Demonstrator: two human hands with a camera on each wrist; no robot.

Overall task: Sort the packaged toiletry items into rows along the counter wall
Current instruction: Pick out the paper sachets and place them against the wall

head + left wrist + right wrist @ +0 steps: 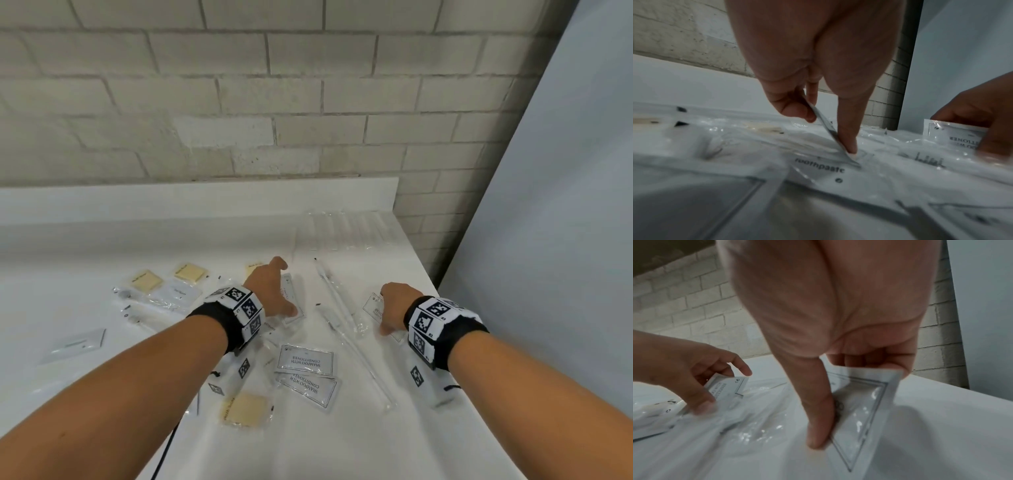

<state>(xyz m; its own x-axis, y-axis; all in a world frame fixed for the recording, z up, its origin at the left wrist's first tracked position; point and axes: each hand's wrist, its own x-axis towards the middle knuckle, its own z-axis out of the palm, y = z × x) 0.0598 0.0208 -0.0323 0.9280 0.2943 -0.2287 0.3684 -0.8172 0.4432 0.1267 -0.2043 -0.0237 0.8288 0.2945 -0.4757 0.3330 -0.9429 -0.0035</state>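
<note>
Left hand [270, 291] over the middle of the white surface [102, 246], thumb and fingers [846, 138] pinching a white sachet [291, 301] by its edge, one corner touching the packets below. Right hand [399, 303] near the right edge of the surface, thumb and fingers [819, 426] pinching a second white sachet [861, 405], tilted up with its lower corner on the surface. Between both hands, long clear-wrapped sticks [337, 301] lying diagonally. Nearer the person, two sachets marked "SHAMPOO WITH CONDITIONER" [305, 361], overlapping. A packet marked "toothpaste" [830, 175] just under the left hand. Yellowish soap packets [147, 281] at the left, one more [245, 409] near the front. Against the wall [308, 102], at the right corner, a row of clear packets [346, 229].
</note>
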